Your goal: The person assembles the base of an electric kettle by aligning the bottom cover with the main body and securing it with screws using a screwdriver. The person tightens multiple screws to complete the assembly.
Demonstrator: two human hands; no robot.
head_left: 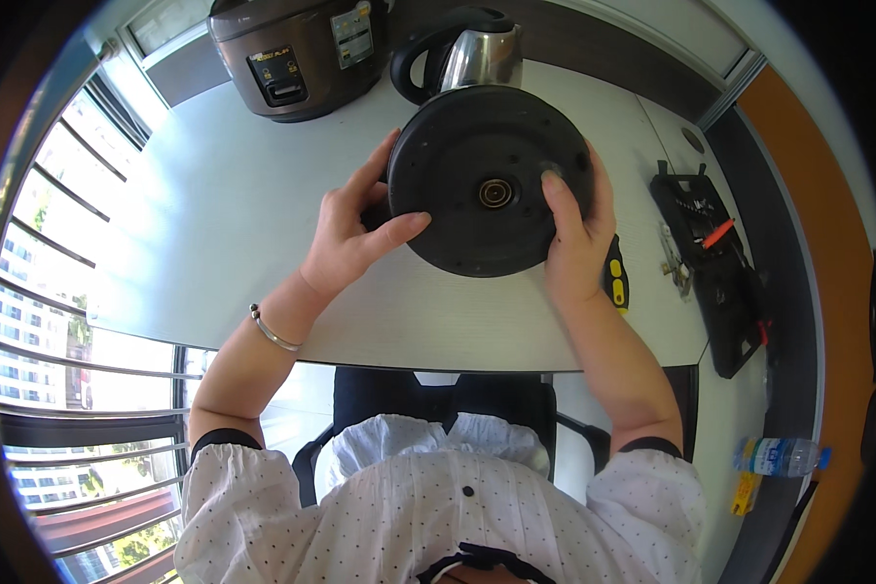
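Observation:
Between both hands I hold an electric kettle, tipped so that its round black underside [457, 234] faces me. A ring-shaped metal socket [496, 194] sits at the middle of the underside. Beyond its far edge show the kettle's shiny steel body [492, 63] and black handle [414, 58]. My left hand [365, 224] grips the left side, thumb on the underside. On the right side, my right hand [582, 219] is closed the same way, thumb laid across the underside. The far fingers of both hands are partly hidden.
A brown rice cooker [302, 58] stands at the back left of the white table [214, 224]. Near my right wrist lies a black-and-yellow screwdriver [616, 277]. Farther right are an open black tool case [706, 234], loose metal bits [674, 263] and a plastic bottle [784, 456].

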